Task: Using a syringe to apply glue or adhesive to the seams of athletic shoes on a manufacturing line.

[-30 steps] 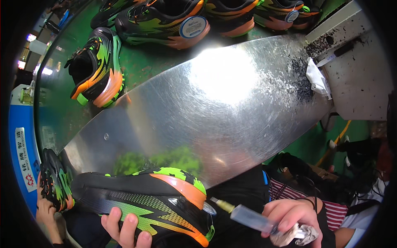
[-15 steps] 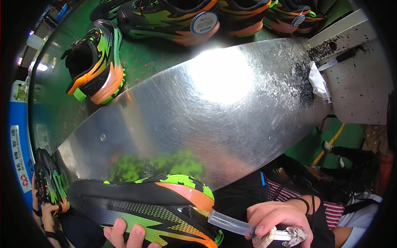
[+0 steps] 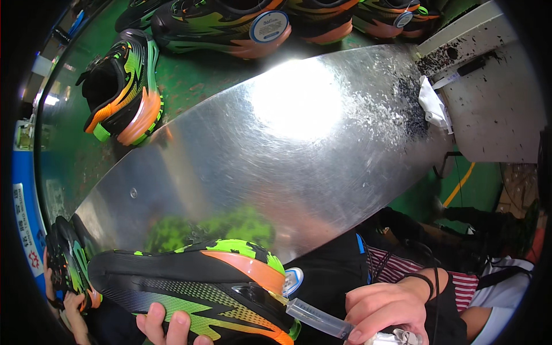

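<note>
A black, green and orange sports shoe [image 3: 190, 282] lies on its side at the lower left, its sole edge toward the metal plate. Fingers of my left hand [image 3: 167, 325] wrap its near side; the thumb is out of sight. My right hand [image 3: 388, 307] grips a clear plastic syringe [image 3: 316, 319] with a yellowish narrow tip. That tip meets the heel area, close to the line where the orange midsole joins the upper; exact contact is hard to make out. Crumpled whitish material [image 3: 397, 338] shows under my right fingers, around the syringe's rear end.
A shiny metal plate [image 3: 230, 167] spans the green table [image 3: 195, 75]. One shoe [image 3: 126, 86] stands beyond it, with several more [image 3: 224, 29] along the back. A white cloth scrap [image 3: 432, 103] and a knife [image 3: 460, 73] lie far right. Another person's hands [image 3: 73, 307] hold shoes at left.
The syringe tip has shifted slightly left and down along the heel with the shoe. A round blue-and-white tag now shows beside the heel. The whole view has shifted a little.
</note>
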A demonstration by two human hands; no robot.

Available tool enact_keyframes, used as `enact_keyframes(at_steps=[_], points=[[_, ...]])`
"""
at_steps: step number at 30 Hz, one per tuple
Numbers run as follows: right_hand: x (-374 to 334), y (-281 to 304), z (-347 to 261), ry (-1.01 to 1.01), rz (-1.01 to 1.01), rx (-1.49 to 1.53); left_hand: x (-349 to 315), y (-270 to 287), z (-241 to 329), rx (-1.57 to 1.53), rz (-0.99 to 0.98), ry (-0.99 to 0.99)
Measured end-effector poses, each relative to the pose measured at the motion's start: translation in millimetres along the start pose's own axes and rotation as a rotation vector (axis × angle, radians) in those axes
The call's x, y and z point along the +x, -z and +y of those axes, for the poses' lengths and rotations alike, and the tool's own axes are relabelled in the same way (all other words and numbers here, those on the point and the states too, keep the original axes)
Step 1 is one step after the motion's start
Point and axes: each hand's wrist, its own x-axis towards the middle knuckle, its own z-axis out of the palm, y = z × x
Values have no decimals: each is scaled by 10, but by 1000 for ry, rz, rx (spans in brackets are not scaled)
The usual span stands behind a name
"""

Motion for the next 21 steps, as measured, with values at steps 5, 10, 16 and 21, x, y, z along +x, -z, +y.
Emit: enact_keyframes(at_steps=[5,10,16,21], points=[[-16,-20,-5,10,9,-14,-2,24,-2,5,-9,3],[-32,-36,8,23,31,-10,27,46,-23,7,-14,-2],[-100,-26,37,50,38,-4,122,58,-25,-14,-31,22],[-172,-44,77,99,84,11,160,82,4,19,-40,53]])
